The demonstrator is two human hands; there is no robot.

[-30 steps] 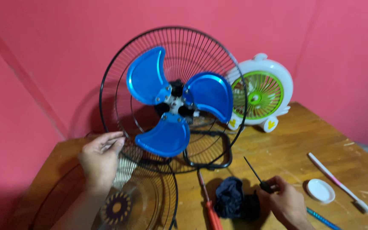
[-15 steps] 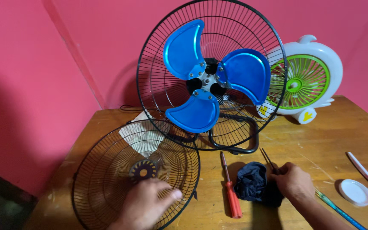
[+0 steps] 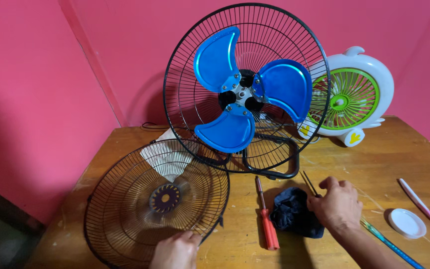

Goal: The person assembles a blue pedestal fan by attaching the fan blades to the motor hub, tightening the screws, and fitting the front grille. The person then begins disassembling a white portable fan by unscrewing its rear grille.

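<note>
left hand [image 3: 176,250] has slid from the hub to the 6 o'clock rim of the loose front grille [image 3: 158,199] flat on the desk [image 3: 334,164], grip clamped there; right hand [image 3: 338,204] still closed on a thin dark tool [image 3: 308,183] by the dark cloth [image 3: 294,214].

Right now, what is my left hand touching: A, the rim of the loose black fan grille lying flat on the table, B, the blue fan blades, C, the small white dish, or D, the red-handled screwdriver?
A: the left hand grips the near rim of the loose black fan grille, which lies flat on the wooden table.
</note>
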